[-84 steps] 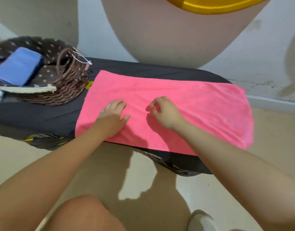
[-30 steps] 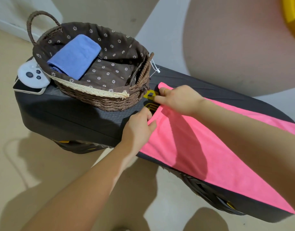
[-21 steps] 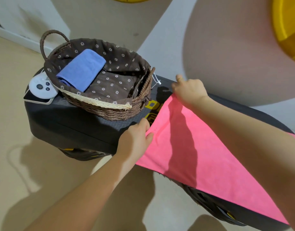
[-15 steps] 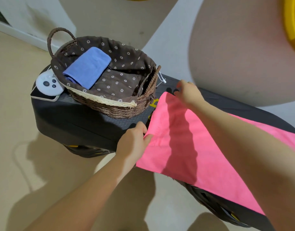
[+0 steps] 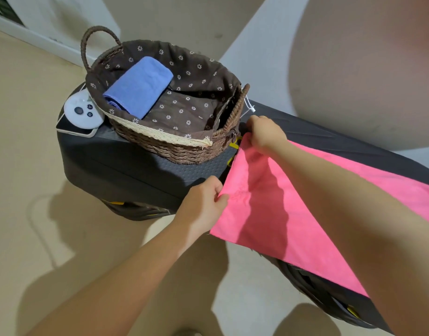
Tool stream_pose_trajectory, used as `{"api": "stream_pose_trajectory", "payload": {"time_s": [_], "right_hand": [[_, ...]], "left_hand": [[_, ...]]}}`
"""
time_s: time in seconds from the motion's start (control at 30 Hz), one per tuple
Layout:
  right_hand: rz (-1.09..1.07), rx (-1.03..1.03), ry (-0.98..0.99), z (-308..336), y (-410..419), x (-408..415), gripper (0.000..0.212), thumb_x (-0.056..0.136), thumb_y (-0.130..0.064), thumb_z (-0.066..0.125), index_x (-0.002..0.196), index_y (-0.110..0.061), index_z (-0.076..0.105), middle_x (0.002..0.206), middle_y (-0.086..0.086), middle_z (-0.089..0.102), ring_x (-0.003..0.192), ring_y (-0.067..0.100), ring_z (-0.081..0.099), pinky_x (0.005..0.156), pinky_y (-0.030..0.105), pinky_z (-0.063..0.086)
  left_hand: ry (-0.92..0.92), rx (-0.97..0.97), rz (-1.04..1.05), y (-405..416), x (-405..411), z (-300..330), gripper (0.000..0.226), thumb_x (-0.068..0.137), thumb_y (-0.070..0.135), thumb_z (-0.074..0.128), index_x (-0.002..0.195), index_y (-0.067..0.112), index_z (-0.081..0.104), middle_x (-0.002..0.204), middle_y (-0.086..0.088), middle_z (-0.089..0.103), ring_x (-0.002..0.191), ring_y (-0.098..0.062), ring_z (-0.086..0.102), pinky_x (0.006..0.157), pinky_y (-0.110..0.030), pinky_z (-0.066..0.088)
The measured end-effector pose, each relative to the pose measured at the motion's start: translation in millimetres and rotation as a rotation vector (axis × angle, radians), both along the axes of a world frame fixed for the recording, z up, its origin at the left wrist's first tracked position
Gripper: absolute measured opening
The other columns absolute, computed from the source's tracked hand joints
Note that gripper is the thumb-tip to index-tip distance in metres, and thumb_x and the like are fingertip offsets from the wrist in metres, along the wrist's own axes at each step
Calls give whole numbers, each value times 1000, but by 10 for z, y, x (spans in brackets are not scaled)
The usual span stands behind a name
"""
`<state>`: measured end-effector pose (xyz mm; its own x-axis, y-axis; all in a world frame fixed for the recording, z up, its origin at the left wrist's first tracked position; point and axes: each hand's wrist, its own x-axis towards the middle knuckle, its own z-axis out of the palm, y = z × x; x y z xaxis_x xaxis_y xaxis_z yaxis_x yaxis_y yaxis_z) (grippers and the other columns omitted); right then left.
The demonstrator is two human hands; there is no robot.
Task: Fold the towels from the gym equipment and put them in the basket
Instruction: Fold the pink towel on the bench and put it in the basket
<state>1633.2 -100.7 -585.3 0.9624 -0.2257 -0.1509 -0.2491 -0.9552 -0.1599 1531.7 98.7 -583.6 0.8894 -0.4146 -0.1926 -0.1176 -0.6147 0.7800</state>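
1. Nearest to us, our left hand (image 5: 203,204) is pinching the near corner of the pink towel (image 5: 281,214) at its left end, thumb and fingers closing on the cloth.
2. The pink towel is lying spread along the dark padded worktop (image 5: 140,163), its near edge hanging over the worktop's front and its far end running out of view to the right under our right forearm.
3. A little farther off, our right hand (image 5: 264,134) is gripping the far corner of the same end, fingers curling round the edge, just beside the basket.
4. Beyond the hands, the wicker basket (image 5: 174,151) is standing on the worktop's left part, lined with brown flowered cloth.
5. Inside it, a folded blue towel (image 5: 138,87) is lying against the left side.
6. A white controller (image 5: 82,112) is resting on a flat device at the basket's left, touching its wall.
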Motion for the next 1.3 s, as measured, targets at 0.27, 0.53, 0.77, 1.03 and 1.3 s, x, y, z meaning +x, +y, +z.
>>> {"api": "stream_pose_trajectory", "payload": {"time_s": [0.27, 0.53, 0.77, 1.03, 1.3], "right_hand": [[-267, 216, -301, 304, -141, 31, 28, 86, -9, 49, 104, -12, 70, 114, 17, 58, 97, 34, 58, 84, 35, 47], [-396, 741, -566, 809, -295, 292, 21, 82, -2, 56, 92, -6, 73, 75, 2, 63, 71, 14, 57, 75, 29, 48], [-255, 465, -492, 814, -828, -525, 21, 83, -8, 55, 76, -19, 71, 45, -21, 54, 41, -11, 50, 56, 21, 42], [-508, 748, -463, 720, -1926, -1574, 30, 81, 8, 41, 83, -13, 62, 70, 5, 60, 44, 0, 57, 63, 27, 54], [-664, 947, -508, 593, -2697, -2333, 21, 86, 1, 56, 71, -13, 55, 62, 3, 47, 37, -1, 46, 47, 18, 42]], "left_hand": [[21, -94, -28, -53, -20, 115, 9, 96, 21, 45, 93, 15, 38, 56, 5, 37, 48, -10, 34, 49, -27, 26], [-585, -120, 56, -93, 177, 656, 19, 86, 27, 50, 89, 9, 51, 53, 13, 30, 45, -12, 35, 46, -28, 34], [-340, -33, -46, -566, -219, 580, 15, 82, 19, 64, 90, 13, 52, 57, 10, 38, 65, -20, 48, 67, -34, 41], [-158, -126, -234, -1565, -817, 628, 20, 84, 20, 62, 74, 26, 46, 56, 9, 43, 62, -17, 43, 63, -29, 37], [-92, -75, -499, -2481, -1391, 600, 12, 87, 20, 58, 80, 20, 49, 56, 8, 40, 53, -7, 37, 58, -27, 34]]}}
